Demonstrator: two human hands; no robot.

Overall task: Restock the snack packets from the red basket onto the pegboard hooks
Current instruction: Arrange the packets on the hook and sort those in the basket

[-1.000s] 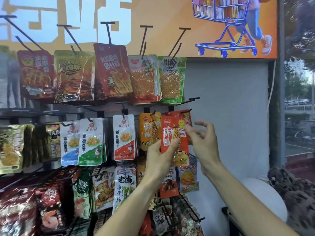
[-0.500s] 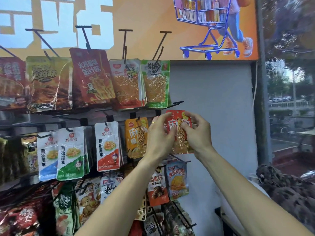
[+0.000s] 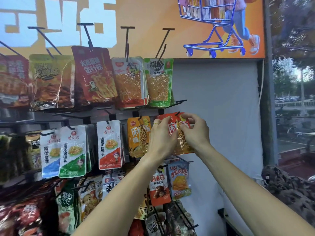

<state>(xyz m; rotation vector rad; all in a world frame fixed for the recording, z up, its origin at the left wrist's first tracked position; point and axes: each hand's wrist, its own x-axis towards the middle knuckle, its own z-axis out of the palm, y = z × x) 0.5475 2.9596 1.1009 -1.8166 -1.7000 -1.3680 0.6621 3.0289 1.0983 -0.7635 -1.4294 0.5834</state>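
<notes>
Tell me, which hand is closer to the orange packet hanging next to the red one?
Left. The left hand overlaps the orange packet's right edge while gripping the red packet. The right hand holds the red packet's far side, farther away.

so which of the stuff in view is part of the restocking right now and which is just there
In the job:
- red crinkly snack packet
- left hand and right hand, both gripping it
- black wire hook at its top edge

Just there:
- orange snack packet
- green-edged clear packet
- orange shopping-cart poster
</notes>
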